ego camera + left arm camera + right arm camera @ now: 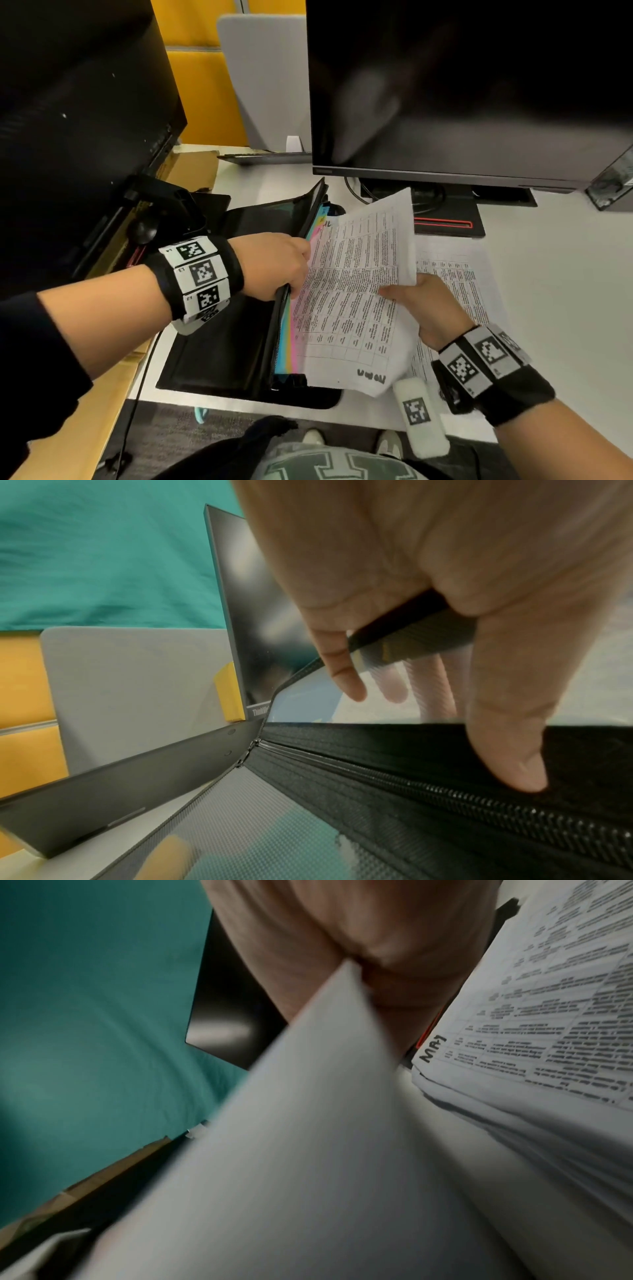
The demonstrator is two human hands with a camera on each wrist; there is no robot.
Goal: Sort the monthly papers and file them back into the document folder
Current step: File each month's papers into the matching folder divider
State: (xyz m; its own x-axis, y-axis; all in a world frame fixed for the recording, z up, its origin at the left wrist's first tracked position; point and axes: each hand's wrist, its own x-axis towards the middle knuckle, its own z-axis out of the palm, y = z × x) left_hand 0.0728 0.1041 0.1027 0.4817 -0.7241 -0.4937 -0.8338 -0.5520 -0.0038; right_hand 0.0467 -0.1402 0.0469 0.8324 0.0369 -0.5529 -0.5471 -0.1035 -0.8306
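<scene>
My left hand (274,265) grips the raised zippered edge of the black document folder (219,346), fingers curled over the rim and thumb laid on the outer fabric, holding the mouth open. The folder lies open on the white desk (555,274), its near edge just short of the desk's front edge, its far corner close to the monitor stand (448,216). Colored dividers (286,346) (blue, yellow and pink bands) show along the opening. My right hand (433,308) pinches a printed sheet (356,291) at its right edge, thumb on top; the sheet is tilted, its left edge meeting the dividers at the folder mouth and its far corner lifted toward the monitor base. A handwritten word sits at its near margin, too unclear to read. To the right, a stack of papers (459,281) lies flat on the desk, partly under my right hand; the right wrist view shows its top sheet (555,1010) marked "MAY". Open desk surface extends to the right of that stack. A dark monitor (462,85) stands directly behind the work area, and a second dark screen (75,120) bounds the left side. Yellow panels (202,68) and a gray divider (267,85) stand behind the desk.
</scene>
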